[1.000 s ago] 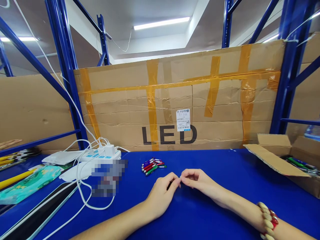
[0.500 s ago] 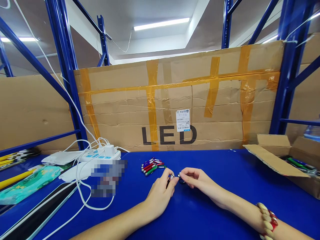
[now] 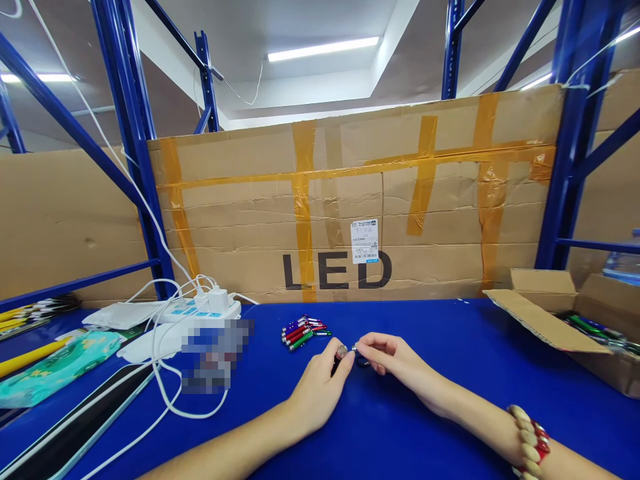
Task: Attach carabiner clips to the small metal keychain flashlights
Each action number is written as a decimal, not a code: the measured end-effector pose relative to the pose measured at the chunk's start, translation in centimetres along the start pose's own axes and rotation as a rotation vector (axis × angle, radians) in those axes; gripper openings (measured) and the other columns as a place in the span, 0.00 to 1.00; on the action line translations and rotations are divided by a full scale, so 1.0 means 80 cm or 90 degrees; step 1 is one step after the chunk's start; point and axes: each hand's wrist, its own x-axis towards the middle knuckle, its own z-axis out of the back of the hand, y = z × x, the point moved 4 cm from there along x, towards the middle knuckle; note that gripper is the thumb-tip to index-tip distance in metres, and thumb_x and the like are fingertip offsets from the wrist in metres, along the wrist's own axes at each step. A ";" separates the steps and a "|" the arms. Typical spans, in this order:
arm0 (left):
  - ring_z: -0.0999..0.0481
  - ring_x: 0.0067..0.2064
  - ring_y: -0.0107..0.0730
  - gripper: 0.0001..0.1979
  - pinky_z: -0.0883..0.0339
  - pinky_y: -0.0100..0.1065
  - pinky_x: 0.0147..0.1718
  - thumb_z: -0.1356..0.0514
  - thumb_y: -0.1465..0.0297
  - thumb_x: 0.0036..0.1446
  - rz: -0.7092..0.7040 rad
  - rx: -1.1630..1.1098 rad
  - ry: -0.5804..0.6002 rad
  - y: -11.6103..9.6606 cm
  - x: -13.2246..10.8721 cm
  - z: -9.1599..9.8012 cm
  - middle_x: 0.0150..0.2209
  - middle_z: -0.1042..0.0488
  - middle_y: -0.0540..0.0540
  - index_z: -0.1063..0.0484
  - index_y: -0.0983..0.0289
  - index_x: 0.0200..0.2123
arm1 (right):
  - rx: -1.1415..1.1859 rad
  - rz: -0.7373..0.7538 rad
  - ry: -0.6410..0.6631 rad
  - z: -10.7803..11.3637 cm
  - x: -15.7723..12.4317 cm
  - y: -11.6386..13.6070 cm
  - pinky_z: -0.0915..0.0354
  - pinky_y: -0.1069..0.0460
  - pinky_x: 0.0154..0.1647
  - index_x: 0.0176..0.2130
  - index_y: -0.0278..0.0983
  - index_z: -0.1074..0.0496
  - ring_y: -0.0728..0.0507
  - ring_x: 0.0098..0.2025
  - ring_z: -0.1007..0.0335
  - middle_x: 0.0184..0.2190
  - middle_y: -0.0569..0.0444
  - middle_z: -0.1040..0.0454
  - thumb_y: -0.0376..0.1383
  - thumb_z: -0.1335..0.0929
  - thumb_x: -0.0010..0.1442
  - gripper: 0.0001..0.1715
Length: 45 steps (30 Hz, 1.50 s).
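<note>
My left hand [image 3: 319, 383] is closed around a small dark tube with a round silver end [image 3: 342, 351], which looks like a keychain flashlight. Most of the tube is hidden by the fingers. Opposite it, my right hand [image 3: 387, 353] pinches a small silver cap [image 3: 355, 347] between thumb and fingertips. A dark loop [image 3: 362, 362], perhaps a clip, hangs under the right fingertips. The cap is close to the left thumb; whether they touch I cannot tell. Just beyond my left hand lies a pile of small flashlights [image 3: 301, 331] in purple, red and green, with clips.
On the left are a white power strip [image 3: 227, 312] with tangled cables, a teal packet [image 3: 65, 373] and a yellow rod [image 3: 35, 358]. An open carton [image 3: 547, 319] at right holds more coloured tubes. A cardboard wall [image 3: 240, 220] backs the blue table [image 3: 415, 447].
The tube in my left hand has turned so its round silver end shows more. The silver cap in my right hand is now more visible. Both hands have shifted slightly left.
</note>
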 end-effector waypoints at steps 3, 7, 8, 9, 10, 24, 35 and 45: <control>0.41 0.26 0.26 0.12 0.48 0.29 0.28 0.55 0.62 0.60 -0.004 0.007 0.019 0.000 0.000 -0.001 0.22 0.41 0.45 0.46 0.61 0.26 | 0.002 -0.002 -0.012 0.001 0.000 0.001 0.50 0.56 0.23 0.27 0.34 0.30 0.52 0.23 0.49 0.19 0.60 0.41 0.52 0.31 0.45 0.23; 0.41 0.26 0.26 0.11 0.48 0.28 0.27 0.54 0.63 0.59 -0.001 0.010 0.022 0.001 -0.001 -0.001 0.22 0.41 0.45 0.46 0.61 0.27 | 0.005 -0.013 -0.030 0.001 0.001 0.000 0.52 0.56 0.23 0.25 0.34 0.32 0.53 0.22 0.50 0.17 0.61 0.42 0.52 0.31 0.46 0.22; 0.41 0.27 0.26 0.11 0.48 0.28 0.27 0.54 0.63 0.59 -0.001 0.011 0.020 0.001 -0.001 -0.001 0.23 0.41 0.45 0.46 0.61 0.27 | 0.008 -0.013 -0.032 0.001 0.001 0.000 0.52 0.56 0.23 0.25 0.34 0.32 0.53 0.21 0.50 0.17 0.61 0.42 0.52 0.31 0.46 0.22; 0.41 0.27 0.27 0.11 0.48 0.28 0.27 0.54 0.63 0.59 -0.001 0.012 0.019 0.001 -0.001 -0.001 0.23 0.41 0.45 0.46 0.61 0.27 | 0.011 -0.013 -0.033 0.001 0.001 0.001 0.52 0.56 0.23 0.25 0.34 0.32 0.53 0.21 0.50 0.17 0.61 0.42 0.52 0.31 0.46 0.23; 0.41 0.27 0.27 0.11 0.48 0.28 0.27 0.54 0.63 0.59 -0.001 0.015 0.018 0.001 -0.002 -0.001 0.23 0.41 0.45 0.46 0.61 0.27 | 0.013 -0.014 -0.035 0.001 0.001 0.001 0.53 0.56 0.23 0.25 0.34 0.33 0.53 0.21 0.50 0.16 0.61 0.42 0.52 0.31 0.46 0.23; 0.37 0.29 0.27 0.10 0.47 0.28 0.29 0.54 0.64 0.60 -0.024 0.068 0.016 -0.001 -0.001 -0.001 0.27 0.35 0.47 0.42 0.61 0.29 | 0.025 -0.025 -0.051 0.004 0.006 -0.006 0.53 0.56 0.22 0.23 0.34 0.35 0.54 0.19 0.50 0.16 0.62 0.41 0.53 0.32 0.44 0.24; 0.34 0.32 0.29 0.08 0.44 0.28 0.32 0.53 0.65 0.60 -0.063 0.144 0.050 -0.005 -0.004 -0.006 0.30 0.32 0.48 0.41 0.61 0.29 | -0.005 0.010 -0.012 0.002 0.008 -0.009 0.51 0.56 0.22 0.25 0.34 0.36 0.54 0.20 0.49 0.16 0.62 0.42 0.50 0.31 0.45 0.22; 0.31 0.32 0.30 0.06 0.43 0.28 0.30 0.54 0.64 0.61 -0.009 0.201 0.064 0.000 -0.002 -0.003 0.32 0.30 0.48 0.41 0.58 0.38 | 0.005 0.016 -0.018 0.002 0.011 -0.016 0.48 0.57 0.20 0.29 0.37 0.41 0.55 0.20 0.43 0.24 0.61 0.37 0.57 0.36 0.49 0.26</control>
